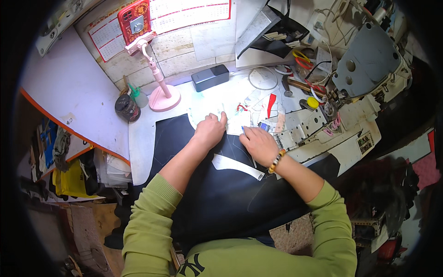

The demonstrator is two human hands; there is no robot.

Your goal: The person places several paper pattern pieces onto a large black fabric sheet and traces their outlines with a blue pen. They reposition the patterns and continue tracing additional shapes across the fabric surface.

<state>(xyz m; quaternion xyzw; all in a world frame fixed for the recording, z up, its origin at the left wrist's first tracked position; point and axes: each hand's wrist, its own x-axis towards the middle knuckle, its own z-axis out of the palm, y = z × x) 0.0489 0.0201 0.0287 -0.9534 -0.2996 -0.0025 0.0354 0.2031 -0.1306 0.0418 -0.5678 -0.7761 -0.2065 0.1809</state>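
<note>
A black sheet of leather-like material (203, 203) with thin pale outlines drawn on it drapes over the table's front edge and my lap. My left hand (211, 130) rests at its far edge, fingers stretched forward beside a white pattern piece (236, 125). On the other side of that piece, my right hand (259, 144) is closed around a slim pen (243, 130) with a blue part showing; its tip cannot be made out. Nearer to me, a curved white template (235, 167) lies on the black sheet, just below both hands.
A pink stand (165, 98) holds a red phone (134, 22) at the back left. Beside it are a black box (210, 77), a dark jar (127, 108) and a green-topped bottle (138, 96). A hammer (287, 87), red-handled tool (271, 105) and sewing machine (367, 60) occupy the right.
</note>
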